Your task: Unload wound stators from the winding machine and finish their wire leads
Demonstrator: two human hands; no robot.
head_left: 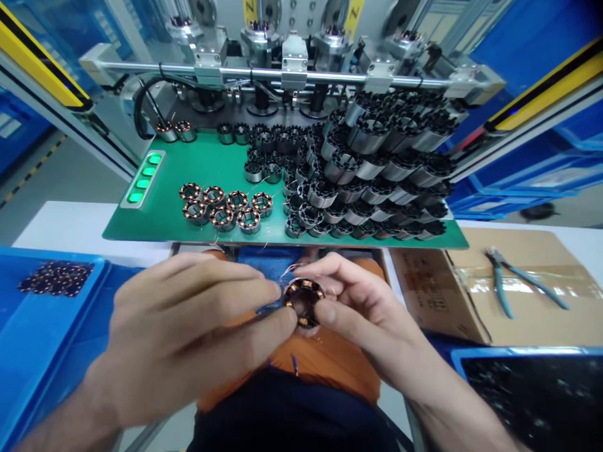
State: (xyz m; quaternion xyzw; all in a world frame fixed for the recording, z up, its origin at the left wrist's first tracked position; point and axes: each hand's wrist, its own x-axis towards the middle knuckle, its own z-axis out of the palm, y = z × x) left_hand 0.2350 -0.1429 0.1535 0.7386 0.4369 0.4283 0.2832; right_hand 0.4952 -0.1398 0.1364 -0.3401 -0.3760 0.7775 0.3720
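Note:
Between my two hands, above my lap, is a copper-wound motor stator [305,302], its open ring tilted up toward me. My left hand [202,320] pinches its left rim between thumb and forefinger. On the right side, my right hand [362,314] grips it with the thumb on the front rim and fingers behind. Loose copper wire ends [288,271] stick up from its top edge near my right fingertips. Beyond my hands, several wound stators [221,218] stand on the green work surface [211,157], some with thin wire tails.
Stacked unwound stator cores [346,166] fill the right of the green surface. Behind stands a winding machine with a metal rail [330,76]. Blue-handled pliers [504,282] lie on a cardboard box [537,251] at right. A blue tray [51,333] at left holds wound parts [56,278].

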